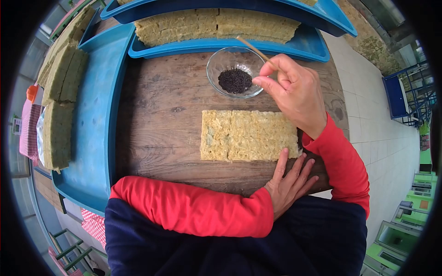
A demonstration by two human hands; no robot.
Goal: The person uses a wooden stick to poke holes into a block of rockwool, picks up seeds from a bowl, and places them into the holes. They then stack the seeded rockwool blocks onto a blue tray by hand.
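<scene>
A yellowish fibrous block [251,133], scored into sections, lies flat on the wooden table. My left hand [290,184] rests at its near right edge with the fingers spread, fingertips touching the block's edge. Above the block's far right part, my right hand [294,89] pinches a thin wooden stick [253,47] between thumb and fingers. That hand is beside the right rim of a clear glass bowl [215,87], and the stick slants over the bowl. Small dark grains [235,81] lie in the bowl.
Blue trays with more fibrous blocks [184,27] stand along the table's far side. A long blue tray [92,115] runs down the left, with blocks [60,133] on its outer side. The wooden table [156,101] lies between. Tiled floor [368,110] is at the right.
</scene>
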